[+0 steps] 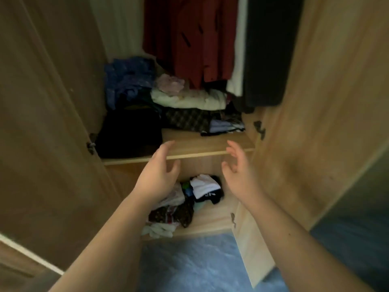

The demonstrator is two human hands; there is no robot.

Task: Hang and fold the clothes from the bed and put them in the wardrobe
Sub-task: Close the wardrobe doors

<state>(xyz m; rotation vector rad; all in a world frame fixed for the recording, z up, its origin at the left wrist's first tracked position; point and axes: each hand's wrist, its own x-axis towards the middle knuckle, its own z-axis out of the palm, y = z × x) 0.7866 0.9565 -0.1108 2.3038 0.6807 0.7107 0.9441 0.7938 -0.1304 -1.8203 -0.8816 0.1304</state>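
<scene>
both hands — left hand [156,174] and right hand [237,169] — hover empty, fingers loosely spread; lay folded clothes flat on the bare shelf [210,147] — not on stacks.

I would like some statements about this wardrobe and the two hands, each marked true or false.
1. Both hands, left hand and right hand, are empty. True.
2. A red garment with dark marks hangs inside the wooden wardrobe. True.
3. The upper wooden shelf is bare. False: piles of clothes lie on it, among them a cream folded cloth.
4. The wardrobe doors are closed. False: both stand open.
5. Small clothes lie on the lower shelf. True.
</scene>
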